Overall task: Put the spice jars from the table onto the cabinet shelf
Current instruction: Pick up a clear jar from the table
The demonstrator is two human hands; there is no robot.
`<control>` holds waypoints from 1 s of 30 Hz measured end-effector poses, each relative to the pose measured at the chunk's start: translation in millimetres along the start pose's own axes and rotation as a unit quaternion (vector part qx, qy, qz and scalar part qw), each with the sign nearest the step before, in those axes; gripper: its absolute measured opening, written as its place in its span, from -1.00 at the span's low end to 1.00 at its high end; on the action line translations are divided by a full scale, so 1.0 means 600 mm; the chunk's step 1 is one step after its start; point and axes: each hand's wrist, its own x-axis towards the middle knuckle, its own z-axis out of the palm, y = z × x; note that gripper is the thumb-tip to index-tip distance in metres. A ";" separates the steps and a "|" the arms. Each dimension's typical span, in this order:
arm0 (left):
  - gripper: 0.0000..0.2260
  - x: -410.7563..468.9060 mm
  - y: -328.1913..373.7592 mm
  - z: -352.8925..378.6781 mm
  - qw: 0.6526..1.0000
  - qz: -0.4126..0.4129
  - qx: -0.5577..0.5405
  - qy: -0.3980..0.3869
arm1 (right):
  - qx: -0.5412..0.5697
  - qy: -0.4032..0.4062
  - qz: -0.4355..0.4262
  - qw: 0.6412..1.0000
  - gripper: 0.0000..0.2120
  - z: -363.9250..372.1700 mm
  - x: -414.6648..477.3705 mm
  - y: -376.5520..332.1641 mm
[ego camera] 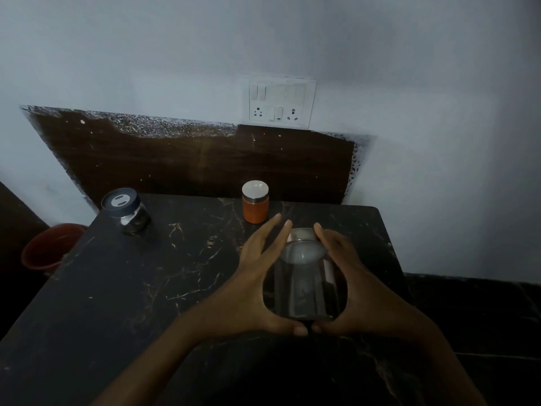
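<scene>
1. Both forearms reach in from the bottom edge, and the left hand point(251, 276) and right hand point(351, 276) cup a clear glass jar point(304, 282) from opposite sides, fingers spread along its wall, thumbs nearly meeting at its base.
2. That jar stands on, or just above, the dark tabletop point(131, 288); contact underneath cannot be told.
3. An orange jar point(255, 205) waits just behind the fingertips; a dark-lidded jar point(126, 210) sits well apart at the far left corner.
4. Judged step: the pick-up of one jar, with no jar seen shelved.
5. Next move calls for lifting straight up, clear of the orange jar, then turning toward the cabinet shelf, which is out of view.
</scene>
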 end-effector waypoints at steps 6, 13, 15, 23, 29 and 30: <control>0.04 0.000 0.000 0.001 1.000 0.001 0.019 0.006 | -0.016 -0.007 0.001 1.000 0.23 0.003 -0.003 -0.008; 0.07 -0.005 0.008 -0.007 0.997 -0.004 -0.076 0.003 | 0.064 -0.009 0.016 0.998 0.25 -0.012 -0.024 -0.013; 0.12 -0.006 0.010 -0.009 0.997 -0.013 -0.076 -0.018 | 0.045 0.006 0.006 0.999 0.23 -0.008 -0.021 -0.015; 0.11 -0.002 0.025 -0.020 0.999 -0.010 0.022 -0.026 | -0.026 0.017 -0.013 0.999 0.23 -0.003 -0.013 -0.020; 0.07 -0.007 0.022 -0.022 0.999 -0.007 -0.035 -0.005 | 0.054 -0.011 -0.007 0.998 0.25 -0.023 -0.023 -0.024; 0.08 -0.008 0.021 -0.023 0.999 -0.007 -0.035 -0.006 | 0.056 -0.018 -0.005 0.998 0.24 -0.024 -0.022 -0.025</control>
